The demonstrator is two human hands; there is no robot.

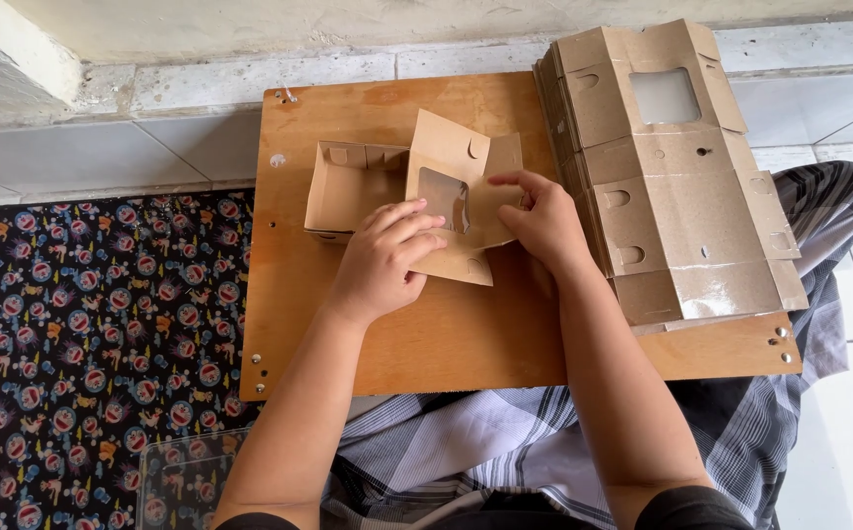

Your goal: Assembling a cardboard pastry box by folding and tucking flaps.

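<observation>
A brown cardboard box [348,182] lies half folded on a wooden board [465,329], its tray part open to the left and its windowed lid panel [451,162] tilted up to the right. My left hand [382,260] presses flat on the lid's lower flap. My right hand [542,218] grips the lid's right edge, fingers curled over it near the clear window. Both forearms reach in from the bottom of the view.
A stack of flat unfolded windowed box blanks [676,167] rests on the board's right side. A patterned dark mat [83,334] covers the floor at left, with a clear plastic lid [186,481] on it. Grey plaid cloth [465,437] lies below the board. White tiles and a wall run behind.
</observation>
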